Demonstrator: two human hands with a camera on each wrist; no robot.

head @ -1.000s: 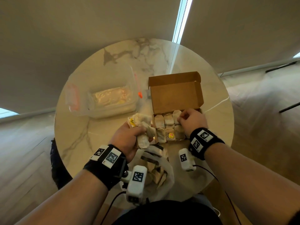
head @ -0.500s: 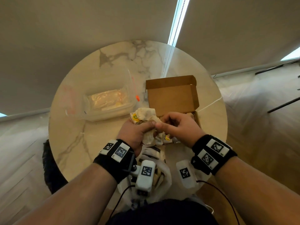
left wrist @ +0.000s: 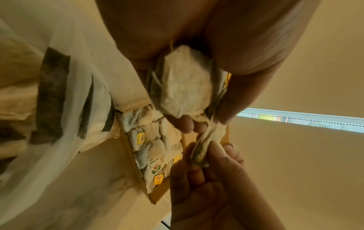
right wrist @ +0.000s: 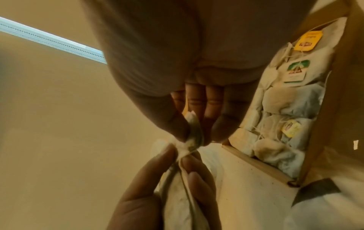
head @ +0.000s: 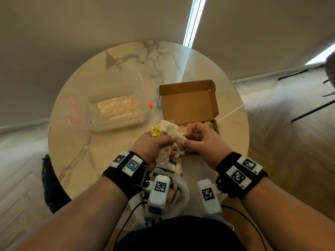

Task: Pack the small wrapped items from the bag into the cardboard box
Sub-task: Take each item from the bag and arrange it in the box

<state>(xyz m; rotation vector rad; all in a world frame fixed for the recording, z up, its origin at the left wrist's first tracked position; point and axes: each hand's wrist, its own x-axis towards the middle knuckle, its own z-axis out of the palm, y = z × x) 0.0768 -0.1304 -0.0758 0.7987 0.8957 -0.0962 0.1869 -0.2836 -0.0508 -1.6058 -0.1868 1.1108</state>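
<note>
The tea bags (left wrist: pixel 153 149) already fill much of the cardboard box (head: pixel 188 102) on the tabletop (head: pixel 76 145); more wait in the white bag (head: pixel 183 192) at its near edge. The left hand (head: pixel 150 147) grips a bunch (left wrist: pixel 185 87) of them, while the right hand (head: pixel 201 142) pinches one (right wrist: pixel 194 137) from it, just above the box

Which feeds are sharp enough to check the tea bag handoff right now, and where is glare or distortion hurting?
Head view: wide-angle bowing, bright window strip, hands fairly sharp. Left wrist: tea bags soft, yellow cast. Right wrist: right hand blurred; cardboard box tags readable.
</note>
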